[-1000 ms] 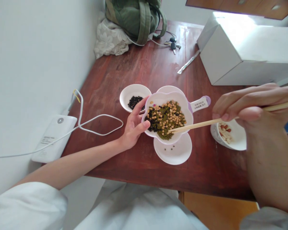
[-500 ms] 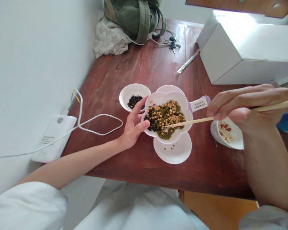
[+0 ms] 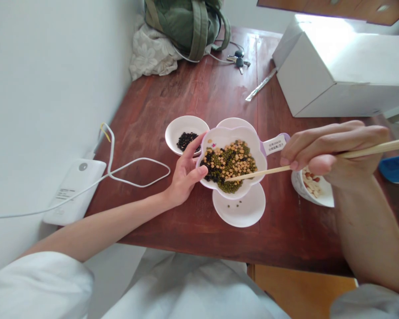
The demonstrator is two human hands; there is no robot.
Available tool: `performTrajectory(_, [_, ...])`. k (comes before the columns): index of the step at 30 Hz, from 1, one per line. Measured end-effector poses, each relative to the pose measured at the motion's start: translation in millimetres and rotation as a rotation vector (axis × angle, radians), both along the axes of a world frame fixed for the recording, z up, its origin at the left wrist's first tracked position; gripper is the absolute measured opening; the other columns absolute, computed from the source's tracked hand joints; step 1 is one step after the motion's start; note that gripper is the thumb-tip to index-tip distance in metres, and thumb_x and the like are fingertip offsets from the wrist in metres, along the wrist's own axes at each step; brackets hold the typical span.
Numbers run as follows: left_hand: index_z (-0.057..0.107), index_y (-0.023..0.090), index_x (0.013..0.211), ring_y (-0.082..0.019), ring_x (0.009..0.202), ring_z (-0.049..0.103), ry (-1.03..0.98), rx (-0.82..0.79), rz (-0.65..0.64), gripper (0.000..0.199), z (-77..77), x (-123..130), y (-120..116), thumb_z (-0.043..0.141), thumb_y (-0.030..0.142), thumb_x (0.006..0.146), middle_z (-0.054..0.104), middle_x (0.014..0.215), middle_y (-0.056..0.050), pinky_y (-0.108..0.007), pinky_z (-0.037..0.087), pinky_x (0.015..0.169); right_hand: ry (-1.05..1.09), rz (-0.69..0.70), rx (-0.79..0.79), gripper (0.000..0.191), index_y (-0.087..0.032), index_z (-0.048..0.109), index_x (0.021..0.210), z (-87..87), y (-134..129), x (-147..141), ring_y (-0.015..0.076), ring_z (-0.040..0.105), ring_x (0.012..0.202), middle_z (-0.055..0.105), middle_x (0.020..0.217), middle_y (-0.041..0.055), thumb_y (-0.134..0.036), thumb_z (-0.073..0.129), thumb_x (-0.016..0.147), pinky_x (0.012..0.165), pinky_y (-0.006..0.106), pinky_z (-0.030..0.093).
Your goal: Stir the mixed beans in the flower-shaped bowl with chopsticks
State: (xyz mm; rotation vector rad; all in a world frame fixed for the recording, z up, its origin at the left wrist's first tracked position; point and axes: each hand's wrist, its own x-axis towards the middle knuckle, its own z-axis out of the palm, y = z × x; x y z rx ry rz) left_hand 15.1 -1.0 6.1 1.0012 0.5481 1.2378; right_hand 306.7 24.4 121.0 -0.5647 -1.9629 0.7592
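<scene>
My left hand (image 3: 186,175) grips the left edge of a flower-shaped bowl (image 3: 228,134) with a lilac rim and a labelled handle. Black, green and tan beans (image 3: 234,161) lie mixed inside it. In my right hand (image 3: 335,148) is a pair of wooden chopsticks (image 3: 266,171), their tips among the green and black beans. Behind the bowl stand a white dish holding black beans (image 3: 188,141) and another white dish (image 3: 236,122), mostly hidden. A white dish (image 3: 239,215) with a few green beans sits partly under the bowl's front.
A bowl of nuts (image 3: 310,186) stands below my right hand, near a blue object (image 3: 395,169). A large white box (image 3: 339,66) is at the back right. Keys (image 3: 239,62) and a green backpack (image 3: 186,26) lie at the back. A power bank (image 3: 75,190) with a cable leans left.
My right hand has shifted slightly left, and the chopstick tips have moved left and a little nearer me among the beans. My left hand and the bowl are nearly still.
</scene>
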Motion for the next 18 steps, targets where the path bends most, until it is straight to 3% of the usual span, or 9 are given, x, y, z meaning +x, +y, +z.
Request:
performTrajectory(10, [0.06, 0.039, 0.162, -0.047, 0.16, 0.054, 0.026, 0.01, 0.001, 0.078, -0.3, -1, -1, 0.084, 0.054, 0.089, 0.068, 0.164, -0.007, -0.067, 0.053, 0.127, -0.097, 0.093, -0.038, 0.042, -0.016, 0.077, 0.067, 5.9, 1, 3, 0.021, 0.077, 0.061, 0.076, 0.066, 0.006, -0.045, 0.085, 0.096, 0.055, 0.03, 0.062])
performTrajectory(15, [0.06, 0.037, 0.162, -0.048, 0.161, 0.052, 0.049, 0.009, 0.024, 0.08, -0.6, -1, -1, 0.084, 0.057, 0.088, 0.067, 0.164, -0.008, -0.067, 0.053, 0.127, -0.13, 0.125, -0.099, 0.051, -0.015, 0.084, 0.074, 4.9, 3, 12, 0.0253, 0.081, 0.068, 0.08, 0.073, 0.0122, -0.06, 0.078, 0.097, 0.056, 0.032, 0.063])
performTrajectory(18, [0.06, 0.037, 0.163, -0.049, 0.162, 0.051, 0.048, 0.01, 0.025, 0.082, 0.1, -1, -1, 0.084, 0.058, 0.087, 0.067, 0.165, -0.008, -0.067, 0.052, 0.127, -0.137, 0.128, -0.127, 0.051, -0.016, 0.087, 0.077, 4.1, 4, 15, 0.027, 0.082, 0.07, 0.081, 0.074, 0.013, -0.059, 0.075, 0.1, 0.057, 0.034, 0.064])
